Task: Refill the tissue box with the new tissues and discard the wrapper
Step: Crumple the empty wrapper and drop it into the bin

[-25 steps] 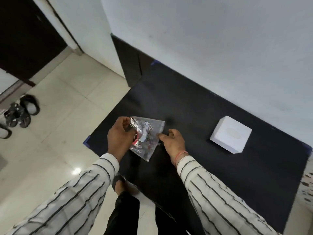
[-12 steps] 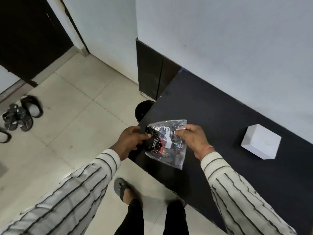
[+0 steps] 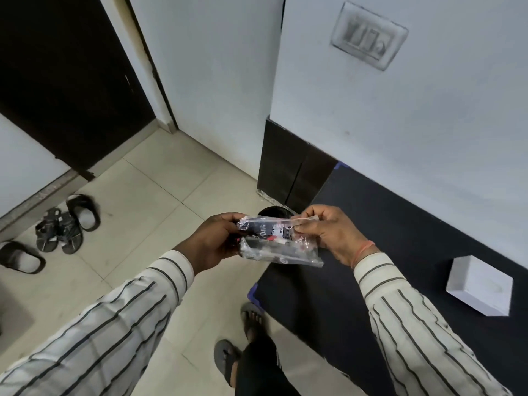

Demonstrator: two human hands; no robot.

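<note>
Crinkled clear plastic wrapper (image 3: 281,244) pinched between left hand (image 3: 213,242) and right hand (image 3: 333,234), both closed on its ends, likely folding it for discarding

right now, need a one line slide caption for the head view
Both hands, left and right, hold a crinkled plastic wrapper beside the black table; white tissue box sits apart.

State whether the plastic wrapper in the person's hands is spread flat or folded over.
Folded over. The wrapper is doubled between the left hand and right hand, its upper layer lying over the lower.
</note>
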